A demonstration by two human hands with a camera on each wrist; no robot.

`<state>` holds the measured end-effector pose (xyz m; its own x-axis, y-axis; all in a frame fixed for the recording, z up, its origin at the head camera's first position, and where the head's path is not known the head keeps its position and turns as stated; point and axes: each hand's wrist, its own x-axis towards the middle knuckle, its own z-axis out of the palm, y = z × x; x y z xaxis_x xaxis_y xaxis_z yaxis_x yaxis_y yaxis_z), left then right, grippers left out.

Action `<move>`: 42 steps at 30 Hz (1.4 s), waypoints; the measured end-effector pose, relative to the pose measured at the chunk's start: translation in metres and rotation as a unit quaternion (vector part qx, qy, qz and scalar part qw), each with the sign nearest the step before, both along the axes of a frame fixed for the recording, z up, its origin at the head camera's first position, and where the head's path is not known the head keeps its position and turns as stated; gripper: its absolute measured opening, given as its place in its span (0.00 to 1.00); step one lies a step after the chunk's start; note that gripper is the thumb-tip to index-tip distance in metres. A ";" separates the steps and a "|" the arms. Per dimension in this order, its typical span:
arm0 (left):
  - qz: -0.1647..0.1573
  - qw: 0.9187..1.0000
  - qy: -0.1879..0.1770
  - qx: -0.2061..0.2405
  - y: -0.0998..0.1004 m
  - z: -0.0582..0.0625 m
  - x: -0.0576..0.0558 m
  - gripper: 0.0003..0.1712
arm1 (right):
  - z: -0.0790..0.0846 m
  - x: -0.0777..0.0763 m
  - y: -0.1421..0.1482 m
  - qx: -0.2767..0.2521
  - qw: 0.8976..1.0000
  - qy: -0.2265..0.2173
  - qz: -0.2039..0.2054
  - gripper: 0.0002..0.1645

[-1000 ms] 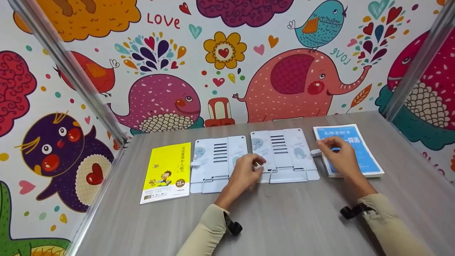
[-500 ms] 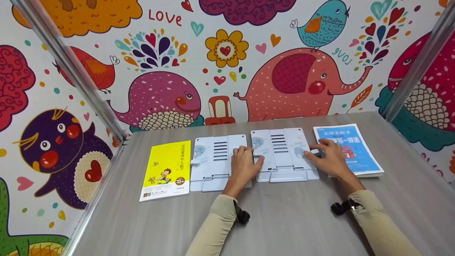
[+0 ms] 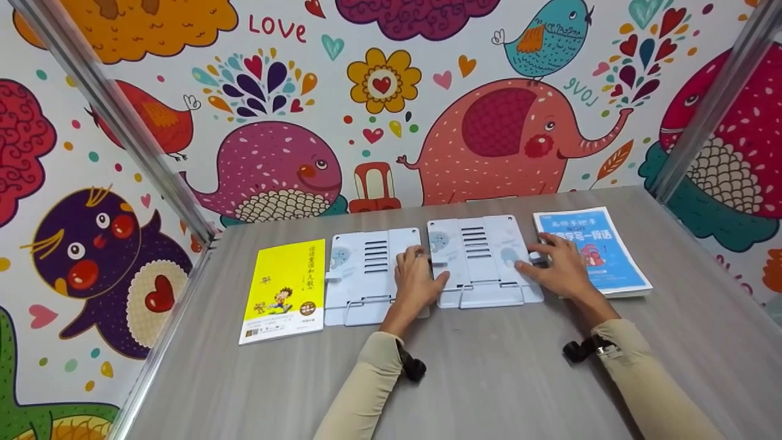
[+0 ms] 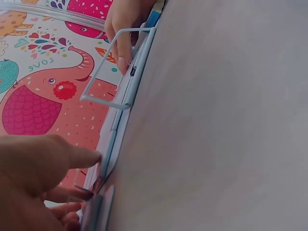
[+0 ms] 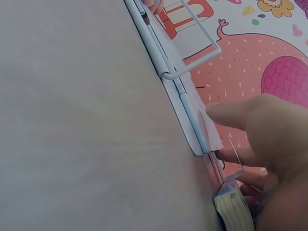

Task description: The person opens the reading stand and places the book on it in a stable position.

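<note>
Both forearms [image 3: 360, 388] stretch forward; the left hand [image 3: 417, 278] points its thumb [image 3: 441, 282] toward the right hand [image 3: 563, 267], whose own thumb [image 3: 529, 269] points toward the left.

Hands in play: two, left hand [image 3: 416, 278] plus right hand [image 3: 563, 270]. White stands [image 3: 481, 273], pair of them! Yellow book [image 3: 284, 284]: one. Blue cover [image 3: 605, 260]: one showing. Sleeves [image 3: 363, 382]: two. Wrist cameras [image 3: 413, 367]: two. Printed elephant [image 3: 496, 162]: one.
</note>
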<state>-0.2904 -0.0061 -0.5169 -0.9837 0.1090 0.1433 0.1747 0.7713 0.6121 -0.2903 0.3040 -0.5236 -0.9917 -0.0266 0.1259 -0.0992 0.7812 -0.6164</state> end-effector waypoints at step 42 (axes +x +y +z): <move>-0.076 0.955 0.068 0.279 -0.014 0.012 -0.009 0.07 | -0.001 0.011 0.018 -0.283 0.955 0.086 -0.019 0.24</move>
<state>-0.2993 -0.0205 -0.5051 -0.9308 0.1190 0.3457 0.3656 0.2901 0.8844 -0.2798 0.3224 -0.5245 -0.9541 0.1303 0.2697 -0.2142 0.3325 -0.9185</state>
